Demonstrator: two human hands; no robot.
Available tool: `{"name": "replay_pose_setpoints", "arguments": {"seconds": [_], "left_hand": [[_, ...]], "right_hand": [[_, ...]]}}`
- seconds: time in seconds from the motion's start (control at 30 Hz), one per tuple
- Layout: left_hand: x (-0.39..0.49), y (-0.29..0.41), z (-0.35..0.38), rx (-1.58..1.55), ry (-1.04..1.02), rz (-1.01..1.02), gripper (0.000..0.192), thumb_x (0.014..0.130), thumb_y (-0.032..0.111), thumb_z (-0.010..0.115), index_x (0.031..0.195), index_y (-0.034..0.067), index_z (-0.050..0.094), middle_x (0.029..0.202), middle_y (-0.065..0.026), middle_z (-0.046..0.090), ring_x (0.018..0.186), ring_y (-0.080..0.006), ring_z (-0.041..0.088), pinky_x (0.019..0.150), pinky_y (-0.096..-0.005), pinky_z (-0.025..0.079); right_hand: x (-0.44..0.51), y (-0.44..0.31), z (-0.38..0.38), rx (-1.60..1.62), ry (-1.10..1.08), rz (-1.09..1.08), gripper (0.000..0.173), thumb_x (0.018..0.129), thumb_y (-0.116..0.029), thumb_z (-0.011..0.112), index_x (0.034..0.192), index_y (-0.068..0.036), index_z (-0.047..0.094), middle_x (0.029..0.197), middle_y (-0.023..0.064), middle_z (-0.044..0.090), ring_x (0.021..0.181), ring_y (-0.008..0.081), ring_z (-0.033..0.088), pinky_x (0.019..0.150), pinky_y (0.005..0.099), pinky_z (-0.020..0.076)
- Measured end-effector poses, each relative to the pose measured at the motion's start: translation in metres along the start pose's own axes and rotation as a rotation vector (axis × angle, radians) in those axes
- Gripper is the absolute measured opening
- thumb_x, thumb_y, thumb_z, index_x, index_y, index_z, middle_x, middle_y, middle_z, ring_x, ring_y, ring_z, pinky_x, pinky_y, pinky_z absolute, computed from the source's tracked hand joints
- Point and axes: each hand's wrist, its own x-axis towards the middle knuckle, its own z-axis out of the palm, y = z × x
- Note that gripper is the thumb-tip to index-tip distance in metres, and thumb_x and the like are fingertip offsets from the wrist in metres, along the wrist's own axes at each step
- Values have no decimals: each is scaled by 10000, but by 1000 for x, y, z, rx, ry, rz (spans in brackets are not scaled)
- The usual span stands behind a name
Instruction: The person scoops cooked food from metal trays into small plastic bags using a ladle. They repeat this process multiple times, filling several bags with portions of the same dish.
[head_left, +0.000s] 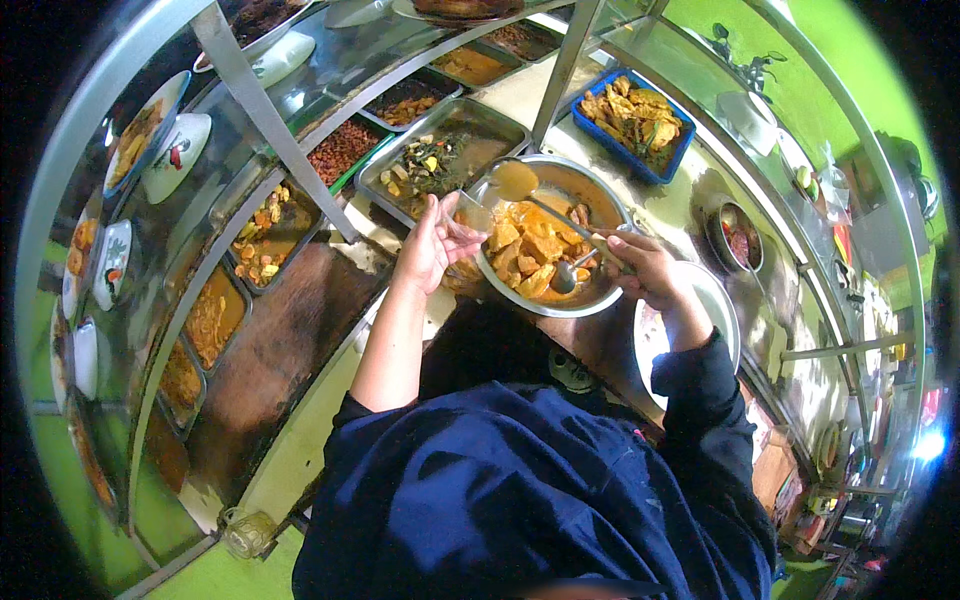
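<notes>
My left hand (431, 244) holds a clear plastic bag (474, 214) up at the left rim of a large round metal basin (553, 306). Chunks of food (529, 251) in orange-brown gravy fill the basin. My right hand (651, 270) grips the handle of a long ladle (559, 212). Its bowl, full of brownish gravy (514, 181), is raised near the bag's mouth. A second metal ladle (564, 277) rests in the basin, its bowl among the chunks. Part of its handle is hidden by my right hand.
A metal tray of greens in broth (427, 161) sits left of the basin, and a blue basket of yellow food (634, 120) behind it. A metal post (568, 71) rises between them. A white basin (724, 322) lies under my right forearm. Curved glass shelves with plates (176, 157) surround the counter.
</notes>
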Motion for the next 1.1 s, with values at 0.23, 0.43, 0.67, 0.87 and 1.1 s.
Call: {"name": "replay_pose_setpoints", "arguments": {"seconds": [0.23, 0.43, 0.67, 0.87, 1.1], "left_hand": [[0, 4, 0, -30, 55, 9, 729, 848, 572, 354, 1346, 65, 192, 844, -158, 590, 858, -266, 603, 754, -343, 489], [-5, 9, -11, -37, 21, 28, 720, 859, 555, 343, 1330, 27, 215, 817, -168, 589, 890, -303, 593, 796, -367, 479], [-16, 8, -7, -50, 89, 126, 596, 870, 438, 428, 1279, 13, 346, 713, -83, 580, 744, -225, 620, 706, -343, 513], [-42, 16, 20, 13, 123, 216, 536, 897, 387, 379, 1269, 2, 361, 676, -45, 556, 666, -184, 607, 632, -294, 513], [-68, 12, 63, -14, 106, 294, 602, 873, 373, 441, 1260, -73, 322, 644, -26, 472, 591, -152, 540, 617, -366, 521]], "right_hand": [[-15, 23, 65, -813, 114, -291, 344, 883, -213, 468, 1187, -52, 477, 839, 144, 604, 714, 212, 606, 646, 292, 478], [-27, 49, 63, -918, 282, -609, 361, 816, -147, 491, 1177, -153, 481, 924, 221, 545, 833, 380, 561, 716, 427, 470], [3, 93, 28, -994, 595, -366, 437, 741, -51, 534, 1169, -138, 506, 1027, 241, 518, 892, 377, 550, 755, 416, 466], [-7, 103, 45, -1029, 578, -740, 405, 711, -75, 588, 1112, -71, 529, 972, 189, 531, 879, 340, 541, 753, 397, 458], [-36, 69, 92, -714, -50, -781, 391, 784, -67, 560, 1171, -75, 504, 1027, 152, 541, 960, 304, 522, 852, 362, 409]]}}
